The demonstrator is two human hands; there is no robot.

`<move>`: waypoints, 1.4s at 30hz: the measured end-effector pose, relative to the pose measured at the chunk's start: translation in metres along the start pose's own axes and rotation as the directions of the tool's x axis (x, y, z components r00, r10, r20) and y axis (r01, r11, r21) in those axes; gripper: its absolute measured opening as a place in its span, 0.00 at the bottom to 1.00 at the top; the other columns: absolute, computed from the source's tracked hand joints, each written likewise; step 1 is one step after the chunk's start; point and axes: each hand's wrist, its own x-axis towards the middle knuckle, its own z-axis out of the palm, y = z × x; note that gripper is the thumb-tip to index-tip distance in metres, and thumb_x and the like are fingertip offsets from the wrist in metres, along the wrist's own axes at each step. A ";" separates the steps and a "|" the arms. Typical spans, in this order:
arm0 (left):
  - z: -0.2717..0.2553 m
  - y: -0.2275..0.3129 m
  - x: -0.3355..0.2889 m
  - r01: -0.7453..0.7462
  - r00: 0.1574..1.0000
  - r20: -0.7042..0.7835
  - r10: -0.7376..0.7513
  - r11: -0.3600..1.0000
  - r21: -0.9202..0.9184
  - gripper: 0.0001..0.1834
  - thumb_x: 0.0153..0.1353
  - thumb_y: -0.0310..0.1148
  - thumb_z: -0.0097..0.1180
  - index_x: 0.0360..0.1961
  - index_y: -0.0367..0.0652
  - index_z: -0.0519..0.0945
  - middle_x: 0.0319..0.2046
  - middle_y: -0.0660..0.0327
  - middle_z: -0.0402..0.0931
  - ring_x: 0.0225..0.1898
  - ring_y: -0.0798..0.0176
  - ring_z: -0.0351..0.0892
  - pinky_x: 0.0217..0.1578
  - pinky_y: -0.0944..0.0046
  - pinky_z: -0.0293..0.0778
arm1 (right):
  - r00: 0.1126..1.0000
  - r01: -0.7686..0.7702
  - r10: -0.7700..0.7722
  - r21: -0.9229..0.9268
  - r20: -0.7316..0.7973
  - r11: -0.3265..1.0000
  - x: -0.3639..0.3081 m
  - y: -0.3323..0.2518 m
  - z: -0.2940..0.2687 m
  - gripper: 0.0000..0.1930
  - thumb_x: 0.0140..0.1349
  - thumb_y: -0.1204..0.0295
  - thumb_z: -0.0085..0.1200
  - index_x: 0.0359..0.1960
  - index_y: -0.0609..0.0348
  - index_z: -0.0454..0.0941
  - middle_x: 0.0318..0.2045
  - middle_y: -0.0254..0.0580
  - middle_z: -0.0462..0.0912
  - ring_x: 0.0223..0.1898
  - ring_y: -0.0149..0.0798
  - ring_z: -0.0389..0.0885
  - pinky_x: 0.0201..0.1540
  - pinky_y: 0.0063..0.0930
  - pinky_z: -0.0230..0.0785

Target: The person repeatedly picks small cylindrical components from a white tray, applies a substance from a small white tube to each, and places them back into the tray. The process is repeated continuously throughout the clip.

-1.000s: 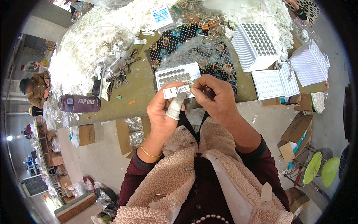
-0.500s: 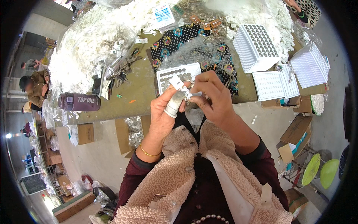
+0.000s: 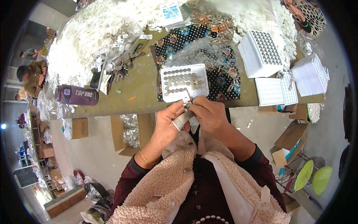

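My left hand (image 3: 166,125) pinches a small white piece with a shiny metal part (image 3: 186,101), holding it just off the table's near edge. One of its fingers wears a whitish finger cover (image 3: 182,121). Close against it, my right hand (image 3: 209,115) has its fingers bent onto the same small piece; their tips are partly hidden. Beyond both hands, a white plastic tray (image 3: 204,71) with rows of round silver discs lies on a black dotted cloth (image 3: 226,82).
A purple bottle (image 3: 76,95) stands at the table's left, near a heap of white pieces (image 3: 82,48). Stacked white trays (image 3: 257,56) of discs rise on the right. Cardboard boxes (image 3: 147,130) sit below the table edge. Another person's hand (image 3: 296,13) shows far right.
Both hands have dropped nearer to my body and drawn closer together, uncovering the disc tray. The small white piece moved down with them. The whole view has shifted slightly.
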 end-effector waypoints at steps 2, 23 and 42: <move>-0.004 -0.002 0.001 -0.028 1.000 0.003 0.028 0.998 0.048 0.24 0.67 0.26 0.55 0.64 0.48 0.73 0.27 0.62 0.78 0.21 0.71 0.74 0.22 0.73 0.70 | 0.993 -0.021 0.029 -0.065 0.116 0.998 0.003 0.000 0.000 0.07 0.51 0.76 0.58 0.33 0.59 0.76 0.30 0.39 0.74 0.25 0.41 0.79 0.24 0.32 0.71; -0.014 0.003 0.022 0.089 0.986 -0.139 -0.092 0.996 -0.029 0.09 0.69 0.31 0.54 0.43 0.37 0.82 0.34 0.56 0.85 0.18 0.76 0.72 0.18 0.76 0.63 | 0.939 -0.270 0.305 -0.209 0.157 0.940 0.037 0.049 -0.023 0.07 0.57 0.74 0.59 0.36 0.55 0.76 0.34 0.39 0.75 0.33 0.49 0.80 0.32 0.40 0.72; -0.003 0.006 0.025 0.100 0.987 -0.121 -0.103 0.995 -0.029 0.13 0.69 0.34 0.54 0.41 0.34 0.83 0.34 0.56 0.85 0.17 0.77 0.71 0.16 0.76 0.61 | 0.961 -0.100 0.139 -0.169 0.239 0.981 0.036 0.039 -0.023 0.07 0.54 0.77 0.56 0.35 0.57 0.75 0.34 0.42 0.73 0.30 0.49 0.81 0.28 0.40 0.73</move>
